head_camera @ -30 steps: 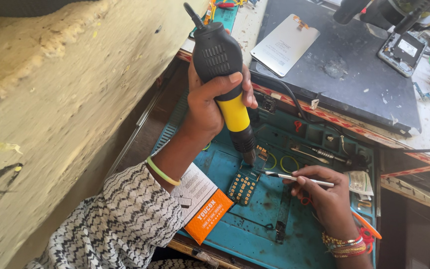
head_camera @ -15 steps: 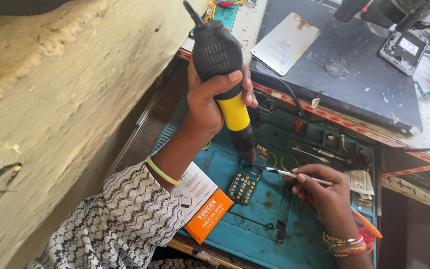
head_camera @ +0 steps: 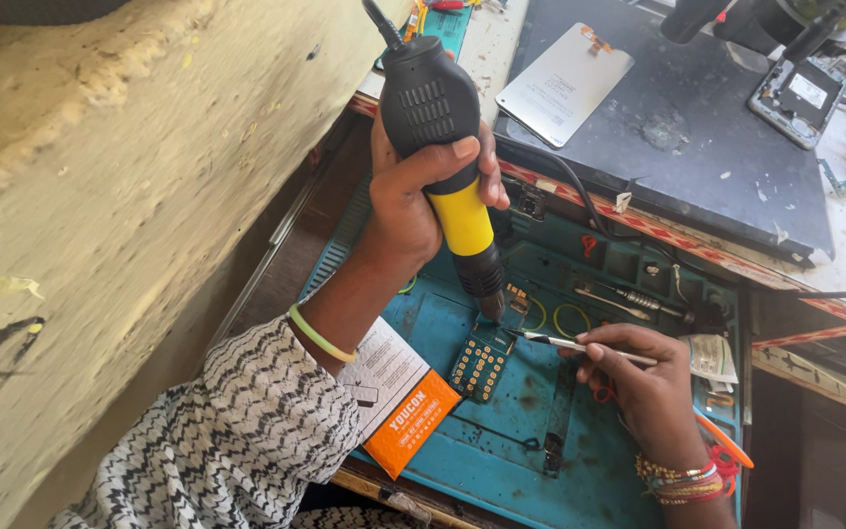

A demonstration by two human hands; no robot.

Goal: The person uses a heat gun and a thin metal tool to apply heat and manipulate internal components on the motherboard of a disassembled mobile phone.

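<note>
On the teal repair mat (head_camera: 501, 441) lies a small circuit board (head_camera: 479, 367); your left hand (head_camera: 413, 196) grips the black-and-yellow hot-air gun (head_camera: 447, 167), nozzle just above it, while your right hand (head_camera: 643, 382) pinches tweezers (head_camera: 565, 342) beside it, with small tools in the mat's tray slots

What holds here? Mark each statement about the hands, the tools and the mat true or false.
1. The left hand grips a black and yellow hot-air tool. True.
2. The tool's nozzle points up at the ceiling. False: it points down toward the small circuit board.
3. The right hand holds tweezers. True.
4. The board lies on a red mat. False: the mat is teal.
5. The orange and white box sits beside the left forearm. True.
</note>
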